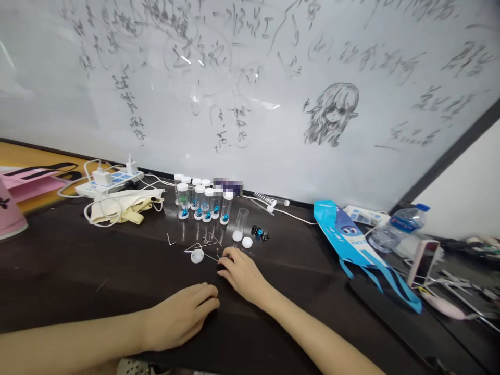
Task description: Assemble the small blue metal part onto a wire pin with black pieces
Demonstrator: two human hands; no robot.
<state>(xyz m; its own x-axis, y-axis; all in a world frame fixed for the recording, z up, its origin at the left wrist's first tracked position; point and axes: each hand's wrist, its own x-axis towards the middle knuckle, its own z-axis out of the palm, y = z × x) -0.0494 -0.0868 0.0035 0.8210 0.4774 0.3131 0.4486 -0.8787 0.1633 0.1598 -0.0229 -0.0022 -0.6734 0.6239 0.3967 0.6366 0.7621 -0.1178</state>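
My right hand (242, 273) is at the middle of the dark table, its thumb and fingers closed round something small and dark that I cannot make out. Thin bent wires (203, 245) lie just left of its fingertips, beside a round white cap (197, 255). Nearer the front edge, my left hand (182, 315) rests with curled fingers; what they hold, if anything, is hidden. Beyond my right hand stands an open clear tube (241, 221), with a white lid (247, 242) beside it. Black and blue small parts (260, 233) lie to the right of the tube.
Several white-capped tubes (209, 205) with blue pieces stand behind. At the left are a power strip (111, 182), a cream cloth bag (127, 204) and a pink cup (10, 211). A blue bag (347, 234), a water bottle (400, 226) and a phone (424, 263) are at the right.
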